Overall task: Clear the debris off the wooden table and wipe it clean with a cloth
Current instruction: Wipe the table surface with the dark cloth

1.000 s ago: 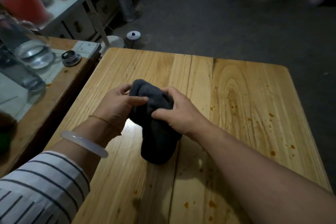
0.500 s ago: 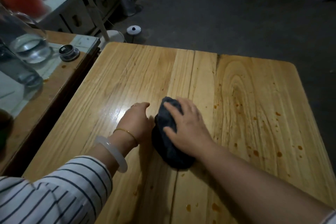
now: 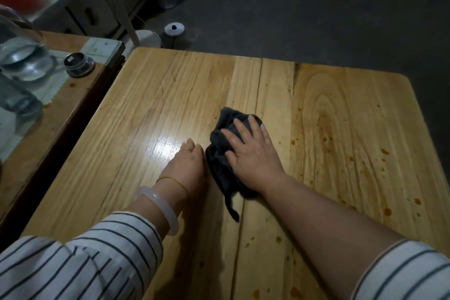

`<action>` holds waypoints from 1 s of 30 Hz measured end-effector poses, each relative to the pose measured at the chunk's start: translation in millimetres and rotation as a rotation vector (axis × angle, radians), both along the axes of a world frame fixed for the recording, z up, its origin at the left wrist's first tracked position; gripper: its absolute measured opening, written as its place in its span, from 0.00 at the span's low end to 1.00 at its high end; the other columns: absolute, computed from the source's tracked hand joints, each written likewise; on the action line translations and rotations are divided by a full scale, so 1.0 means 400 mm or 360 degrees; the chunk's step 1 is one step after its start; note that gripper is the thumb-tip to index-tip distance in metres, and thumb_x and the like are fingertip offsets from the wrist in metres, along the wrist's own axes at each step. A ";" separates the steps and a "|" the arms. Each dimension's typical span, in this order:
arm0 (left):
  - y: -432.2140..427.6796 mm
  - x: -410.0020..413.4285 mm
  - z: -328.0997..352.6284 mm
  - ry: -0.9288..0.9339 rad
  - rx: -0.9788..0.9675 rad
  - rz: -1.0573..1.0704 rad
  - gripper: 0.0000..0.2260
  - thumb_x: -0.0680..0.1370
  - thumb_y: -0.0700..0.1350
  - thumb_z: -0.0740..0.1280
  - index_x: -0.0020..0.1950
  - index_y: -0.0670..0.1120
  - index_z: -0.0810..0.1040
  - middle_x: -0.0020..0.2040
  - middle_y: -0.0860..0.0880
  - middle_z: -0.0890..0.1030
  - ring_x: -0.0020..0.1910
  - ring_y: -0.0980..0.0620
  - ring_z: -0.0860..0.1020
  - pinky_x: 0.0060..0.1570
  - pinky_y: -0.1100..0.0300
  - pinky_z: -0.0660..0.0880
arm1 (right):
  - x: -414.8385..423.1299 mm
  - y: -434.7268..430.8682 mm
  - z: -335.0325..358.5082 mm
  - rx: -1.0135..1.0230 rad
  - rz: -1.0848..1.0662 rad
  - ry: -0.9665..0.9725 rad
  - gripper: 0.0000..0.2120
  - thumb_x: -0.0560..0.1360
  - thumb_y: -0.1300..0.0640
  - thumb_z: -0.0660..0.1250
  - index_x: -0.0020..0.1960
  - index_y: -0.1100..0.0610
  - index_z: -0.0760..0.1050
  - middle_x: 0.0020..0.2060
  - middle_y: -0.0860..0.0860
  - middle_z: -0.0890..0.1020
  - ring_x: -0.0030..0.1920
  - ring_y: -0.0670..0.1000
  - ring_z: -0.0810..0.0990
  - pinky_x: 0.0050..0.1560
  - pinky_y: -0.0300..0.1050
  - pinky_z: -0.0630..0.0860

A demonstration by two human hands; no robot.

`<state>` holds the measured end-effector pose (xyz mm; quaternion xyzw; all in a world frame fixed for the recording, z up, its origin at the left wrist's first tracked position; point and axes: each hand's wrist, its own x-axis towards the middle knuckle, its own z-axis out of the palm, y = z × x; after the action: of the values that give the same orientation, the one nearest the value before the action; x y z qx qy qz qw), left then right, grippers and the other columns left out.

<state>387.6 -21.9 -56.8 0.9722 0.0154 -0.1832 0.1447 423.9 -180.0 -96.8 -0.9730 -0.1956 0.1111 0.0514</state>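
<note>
A dark grey cloth (image 3: 220, 153) lies bunched on the middle of the light wooden table (image 3: 170, 95). My right hand (image 3: 253, 151) presses flat on top of the cloth, fingers spread. My left hand (image 3: 188, 165) rests on the table just left of the cloth, on its edge with fingers together, holding nothing. Orange-brown stains (image 3: 384, 152) dot the right part of the table, and more stains (image 3: 277, 239) lie near the front edge. The left part shines wet.
A second table (image 3: 60, 114) with a glass top stands to the left, bearing a clear glass jar (image 3: 22, 56) and a small round tin (image 3: 79, 64). Beyond the far edge are a white cabinet (image 3: 82, 5), a round white lid (image 3: 174, 29) and grey floor.
Both hands were bunching the cloth above the table; now the right hand presses it flat and has slid it right and away, while the left hand has let go and rests on the wood.
</note>
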 end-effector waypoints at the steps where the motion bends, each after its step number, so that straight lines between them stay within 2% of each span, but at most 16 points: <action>1: 0.002 0.001 -0.004 0.0026 0.0019 0.0004 0.09 0.75 0.41 0.65 0.53 0.43 0.69 0.55 0.47 0.66 0.49 0.50 0.70 0.41 0.62 0.62 | 0.019 -0.002 -0.003 -0.0004 -0.0024 -0.0001 0.27 0.83 0.43 0.46 0.80 0.45 0.45 0.80 0.51 0.44 0.78 0.57 0.35 0.77 0.57 0.37; 5: 0.003 0.008 -0.009 0.0127 0.0080 -0.0017 0.16 0.72 0.42 0.70 0.56 0.42 0.69 0.60 0.46 0.66 0.63 0.43 0.70 0.49 0.58 0.67 | 0.076 -0.013 -0.002 0.0010 -0.0162 0.0000 0.27 0.83 0.43 0.47 0.80 0.45 0.46 0.80 0.51 0.45 0.79 0.56 0.36 0.78 0.56 0.38; 8: 0.003 0.016 -0.013 0.0192 0.0154 -0.0027 0.20 0.72 0.43 0.70 0.60 0.41 0.69 0.67 0.43 0.65 0.68 0.42 0.66 0.56 0.56 0.69 | 0.078 -0.001 0.005 0.0017 -0.0261 0.0011 0.27 0.84 0.45 0.46 0.80 0.47 0.46 0.80 0.51 0.45 0.79 0.57 0.36 0.78 0.57 0.39; 11: 0.002 0.024 -0.022 0.0240 0.0243 -0.0047 0.22 0.73 0.43 0.70 0.64 0.40 0.67 0.73 0.40 0.61 0.71 0.43 0.64 0.59 0.55 0.69 | 0.050 0.014 0.017 0.0053 -0.0326 0.0028 0.26 0.84 0.48 0.47 0.80 0.49 0.47 0.80 0.53 0.46 0.79 0.58 0.38 0.77 0.59 0.40; 15: -0.005 0.032 -0.034 0.0254 0.0277 -0.0024 0.18 0.74 0.40 0.67 0.63 0.40 0.68 0.70 0.37 0.63 0.66 0.43 0.69 0.54 0.54 0.72 | -0.043 0.028 0.035 0.0068 -0.0318 0.0079 0.27 0.83 0.50 0.49 0.80 0.50 0.47 0.80 0.55 0.45 0.78 0.61 0.37 0.76 0.62 0.39; 17: -0.007 0.034 -0.037 0.0202 0.0212 0.0025 0.15 0.74 0.39 0.65 0.59 0.43 0.69 0.66 0.39 0.68 0.58 0.44 0.74 0.49 0.54 0.74 | -0.110 0.034 0.045 0.0071 -0.0290 0.0110 0.29 0.82 0.48 0.49 0.80 0.50 0.46 0.80 0.56 0.43 0.78 0.61 0.35 0.76 0.63 0.38; 19: -0.014 0.035 -0.033 0.0146 0.0189 0.0045 0.12 0.74 0.38 0.63 0.56 0.44 0.68 0.57 0.42 0.70 0.49 0.45 0.74 0.42 0.53 0.73 | -0.179 0.035 0.037 0.0031 -0.0229 0.0141 0.30 0.81 0.47 0.48 0.80 0.51 0.45 0.79 0.58 0.42 0.77 0.63 0.34 0.76 0.64 0.38; 22: -0.022 0.042 -0.028 0.0131 0.0257 0.0024 0.11 0.75 0.39 0.61 0.56 0.45 0.66 0.49 0.44 0.67 0.48 0.45 0.72 0.39 0.54 0.69 | -0.228 0.026 0.012 0.0007 -0.0199 0.0082 0.31 0.77 0.47 0.46 0.78 0.55 0.58 0.78 0.61 0.55 0.78 0.65 0.45 0.74 0.67 0.47; 24: -0.024 0.046 -0.026 0.0156 0.0277 0.0020 0.10 0.75 0.40 0.61 0.56 0.45 0.67 0.49 0.45 0.66 0.49 0.45 0.71 0.40 0.54 0.70 | -0.216 0.012 -0.002 -0.0008 -0.0172 0.0031 0.33 0.76 0.47 0.43 0.77 0.55 0.61 0.78 0.61 0.58 0.78 0.65 0.48 0.74 0.66 0.49; 27: -0.025 0.045 -0.019 0.0184 0.0321 0.0002 0.14 0.74 0.41 0.62 0.59 0.46 0.67 0.50 0.44 0.67 0.46 0.46 0.70 0.38 0.55 0.70 | -0.173 -0.011 0.005 -0.0065 -0.0116 0.0023 0.33 0.76 0.47 0.38 0.80 0.54 0.51 0.80 0.59 0.47 0.78 0.64 0.38 0.76 0.65 0.42; 30: -0.024 0.044 -0.011 0.0247 0.0365 -0.0031 0.21 0.72 0.41 0.66 0.64 0.46 0.66 0.56 0.43 0.69 0.49 0.45 0.73 0.36 0.56 0.69 | -0.109 -0.041 0.013 -0.0106 -0.0166 0.0013 0.29 0.81 0.48 0.44 0.80 0.53 0.44 0.79 0.57 0.41 0.77 0.62 0.34 0.76 0.62 0.39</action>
<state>405.1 -31.3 -61.0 0.9654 0.0380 -0.2564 0.0294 380.4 -196.2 -91.6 -0.9826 -0.1405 0.1188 0.0256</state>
